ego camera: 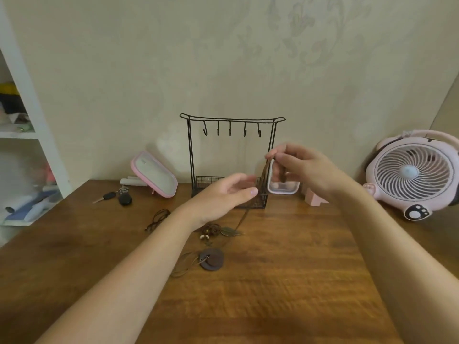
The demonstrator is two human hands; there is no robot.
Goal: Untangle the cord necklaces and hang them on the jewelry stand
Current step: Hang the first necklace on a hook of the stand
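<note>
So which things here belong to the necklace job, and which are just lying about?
Job: jewelry stand, cord in the right hand, beaded tangle, round pendant necklace, dark cord loop.
Lying about: keys, pink mirror, small container, pink fan.

No legible writing; the pink round plastic fan (pixel 412 173) at right bears a paw-print mark (pixel 417 212), perhaps a logo.

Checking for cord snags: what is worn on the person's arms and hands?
Nothing shows: both forearms are bare with no sleeves in view, and the left hand and right hand carry no gloves, watch or bracelet. Blur could hide a thin ring.
</note>
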